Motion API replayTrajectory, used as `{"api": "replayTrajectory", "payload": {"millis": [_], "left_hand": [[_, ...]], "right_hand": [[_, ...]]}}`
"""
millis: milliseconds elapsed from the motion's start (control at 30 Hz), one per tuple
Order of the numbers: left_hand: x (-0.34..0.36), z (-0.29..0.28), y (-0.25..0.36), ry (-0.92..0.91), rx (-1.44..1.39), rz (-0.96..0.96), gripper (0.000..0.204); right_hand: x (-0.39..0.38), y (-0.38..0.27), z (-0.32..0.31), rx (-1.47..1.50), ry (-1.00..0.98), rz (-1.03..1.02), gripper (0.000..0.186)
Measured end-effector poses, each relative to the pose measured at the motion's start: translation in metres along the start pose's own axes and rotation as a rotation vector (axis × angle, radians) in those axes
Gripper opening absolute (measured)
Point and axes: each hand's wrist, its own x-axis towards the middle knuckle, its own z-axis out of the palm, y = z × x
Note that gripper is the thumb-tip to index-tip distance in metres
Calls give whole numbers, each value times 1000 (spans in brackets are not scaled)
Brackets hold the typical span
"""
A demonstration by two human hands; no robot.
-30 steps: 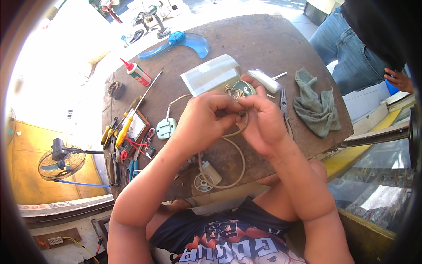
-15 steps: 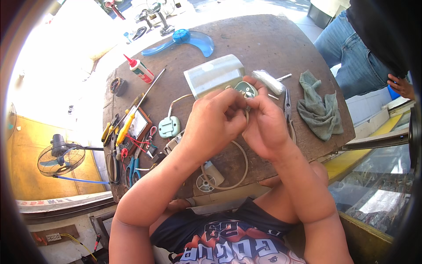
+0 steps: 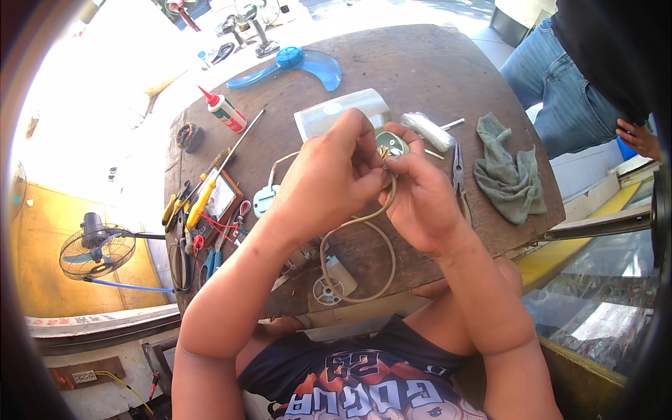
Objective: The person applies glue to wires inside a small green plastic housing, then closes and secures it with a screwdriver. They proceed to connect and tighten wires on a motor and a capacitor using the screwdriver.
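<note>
A small pale green plastic housing (image 3: 396, 142) with bare-looking wires at its opening is gripped by my right hand (image 3: 424, 203), thumb and fingers closed about it. Close against it, my left hand (image 3: 318, 178) pinches at the wires (image 3: 384, 152); its fingertips are partly hidden. From between the hands a beige cord (image 3: 392, 262) loops down over the table to a white cylindrical piece (image 3: 341, 276) with a round spoked end. Beyond my left hand lies a translucent whitish curved cover (image 3: 318, 117). A second pale green part (image 3: 263, 201) on a cord is half covered by my left forearm.
On the wooden table (image 3: 420, 63) lie a blue fan blade (image 3: 325, 68), a glue bottle (image 3: 227, 114), a yellow-handled screwdriver (image 3: 201, 205) among several tools, long-nose pliers (image 3: 458, 168) and a grey-green rag (image 3: 509, 171). A person in jeans (image 3: 560, 84) stands at the far right.
My left hand has shifted slightly, its knuckles lifting upward, and more of the cord below the housing shows. My left forearm covers more of the second green part. The right hand stays nearly still.
</note>
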Motion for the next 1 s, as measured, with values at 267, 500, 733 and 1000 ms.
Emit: {"api": "replayTrajectory", "payload": {"millis": [267,500,733,1000], "left_hand": [[2,5,-15,-48,-164,-23,27],[-7,11,-12,-5,-186,-74,23],[-6,-25,-14,171,41,-57,17],[14,-21,-33,69,553,376,30]], "right_hand": [[3,3,-6,6,-15,10,56],[1,2,-6,23,2,20,62],[3,-3,-6,-89,34,-16,62],[4,-5,-5,-103,46,-13,61]]}}
